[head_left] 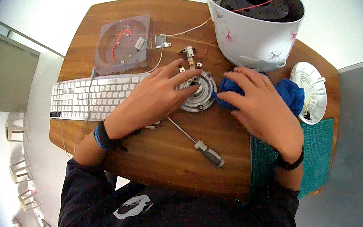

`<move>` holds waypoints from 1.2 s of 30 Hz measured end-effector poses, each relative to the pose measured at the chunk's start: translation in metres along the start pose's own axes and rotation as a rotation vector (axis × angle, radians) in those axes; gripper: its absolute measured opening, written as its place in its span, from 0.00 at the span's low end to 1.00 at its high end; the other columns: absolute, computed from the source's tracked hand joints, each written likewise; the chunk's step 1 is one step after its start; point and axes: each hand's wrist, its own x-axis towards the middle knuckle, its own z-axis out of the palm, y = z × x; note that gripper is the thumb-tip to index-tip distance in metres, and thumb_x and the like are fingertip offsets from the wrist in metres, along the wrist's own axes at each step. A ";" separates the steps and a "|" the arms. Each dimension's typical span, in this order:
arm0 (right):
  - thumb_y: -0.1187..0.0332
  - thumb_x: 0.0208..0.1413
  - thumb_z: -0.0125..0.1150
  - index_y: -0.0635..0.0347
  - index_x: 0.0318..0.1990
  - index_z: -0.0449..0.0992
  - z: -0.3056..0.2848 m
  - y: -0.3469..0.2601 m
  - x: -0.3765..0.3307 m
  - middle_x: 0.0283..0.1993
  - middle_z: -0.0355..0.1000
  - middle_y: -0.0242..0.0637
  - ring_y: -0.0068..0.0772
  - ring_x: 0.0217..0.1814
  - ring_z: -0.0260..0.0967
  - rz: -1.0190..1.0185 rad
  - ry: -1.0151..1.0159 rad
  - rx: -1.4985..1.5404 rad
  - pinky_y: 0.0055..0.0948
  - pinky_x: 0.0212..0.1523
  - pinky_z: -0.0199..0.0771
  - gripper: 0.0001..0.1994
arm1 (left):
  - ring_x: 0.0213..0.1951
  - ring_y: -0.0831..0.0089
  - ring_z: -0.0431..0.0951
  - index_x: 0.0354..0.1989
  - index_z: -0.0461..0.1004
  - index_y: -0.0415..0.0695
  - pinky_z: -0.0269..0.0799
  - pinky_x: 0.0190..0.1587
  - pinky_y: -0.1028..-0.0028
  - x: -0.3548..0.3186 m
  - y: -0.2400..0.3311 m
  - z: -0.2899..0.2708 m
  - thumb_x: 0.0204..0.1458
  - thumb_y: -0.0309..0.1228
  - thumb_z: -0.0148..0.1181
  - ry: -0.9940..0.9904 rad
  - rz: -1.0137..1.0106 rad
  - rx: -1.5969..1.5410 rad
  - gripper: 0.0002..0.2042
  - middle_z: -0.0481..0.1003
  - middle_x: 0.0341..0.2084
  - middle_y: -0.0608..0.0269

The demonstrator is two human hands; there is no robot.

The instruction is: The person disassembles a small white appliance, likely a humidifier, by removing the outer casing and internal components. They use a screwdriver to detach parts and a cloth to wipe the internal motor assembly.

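Note:
A round grey metal plate with raised rings, like a cooker's heating plate, lies on the wooden table. My left hand holds it from the left, thumb near its centre and fingers reaching over its far side. Beyond those fingers, a small metal bracket with terminals sticks out. On the right, my right hand grips a bunched blue cloth. One end of the cloth comes against the plate's right edge; more cloth shows behind the hand. My palms hide part of both things.
A white flowered cooker body with a red wire stands at the back. Right of it rests a white slotted cover, above a green cutting mat. A keyboard, a clear parts tray and a screwdriver also lie here.

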 end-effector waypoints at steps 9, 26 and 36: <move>0.58 0.65 0.72 0.61 0.48 0.77 0.049 -0.054 -0.013 0.44 0.79 0.46 0.53 0.47 0.81 -0.069 -0.350 0.315 0.46 0.46 0.83 0.16 | 0.70 0.44 0.77 0.68 0.80 0.48 0.77 0.70 0.52 0.028 -0.009 -0.057 0.64 0.28 0.69 0.053 -0.040 -0.152 0.23 0.73 0.74 0.53; 0.69 0.58 0.70 0.65 0.49 0.76 0.045 -0.076 -0.012 0.40 0.82 0.47 0.51 0.42 0.85 -0.087 -0.518 0.202 0.45 0.40 0.85 0.15 | 0.64 0.38 0.79 0.72 0.76 0.46 0.79 0.65 0.51 0.088 -0.012 -0.058 0.69 0.25 0.59 0.140 -0.034 -0.156 0.23 0.77 0.68 0.44; 0.66 0.57 0.73 0.61 0.54 0.75 0.056 -0.077 -0.017 0.43 0.80 0.44 0.49 0.44 0.83 -0.045 -0.446 0.187 0.43 0.44 0.83 0.20 | 0.69 0.29 0.73 0.82 0.64 0.49 0.75 0.69 0.44 0.064 0.041 -0.048 0.66 0.23 0.63 0.146 0.012 -0.135 0.34 0.65 0.78 0.44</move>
